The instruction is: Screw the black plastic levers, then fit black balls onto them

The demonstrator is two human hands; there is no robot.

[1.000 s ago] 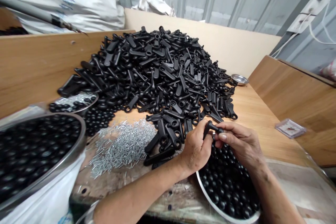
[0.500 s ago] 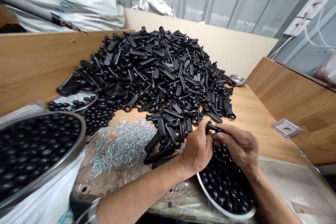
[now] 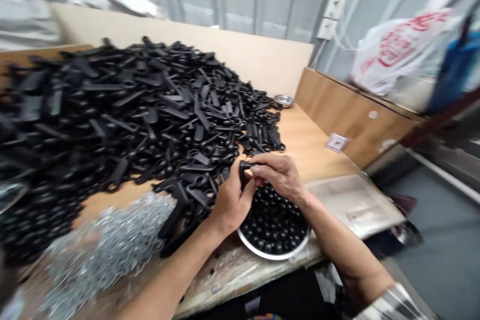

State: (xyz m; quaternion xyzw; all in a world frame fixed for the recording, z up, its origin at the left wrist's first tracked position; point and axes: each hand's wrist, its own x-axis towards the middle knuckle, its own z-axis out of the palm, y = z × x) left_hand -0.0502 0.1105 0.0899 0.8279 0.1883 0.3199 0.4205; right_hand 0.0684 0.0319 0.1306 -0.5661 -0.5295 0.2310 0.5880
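My left hand (image 3: 231,204) is closed around a black plastic crank handle (image 3: 244,166), most of it hidden by the fingers. From the other side my right hand (image 3: 280,175) pinches the narrow end of the same handle. Just below both hands is a white-rimmed bowl (image 3: 273,257) full of round black knobs (image 3: 275,227). Left of my left hand lie several loose black handles (image 3: 197,187), at the front of a large heap of black handles (image 3: 150,95). A spread of thin silvery pins (image 3: 112,245) lies beside my left forearm.
More black balls (image 3: 41,210) lie at the left of the wooden table. A small metal dish (image 3: 283,101) stands at the back right, and a small clear square case (image 3: 336,142) lies near the wooden side board (image 3: 337,115). A white plastic bag (image 3: 399,50) sits beyond that board.
The view has swung to the right, bringing the plastic bag and the table's right edge into sight. Both hands still hold the handle together over the bowl.
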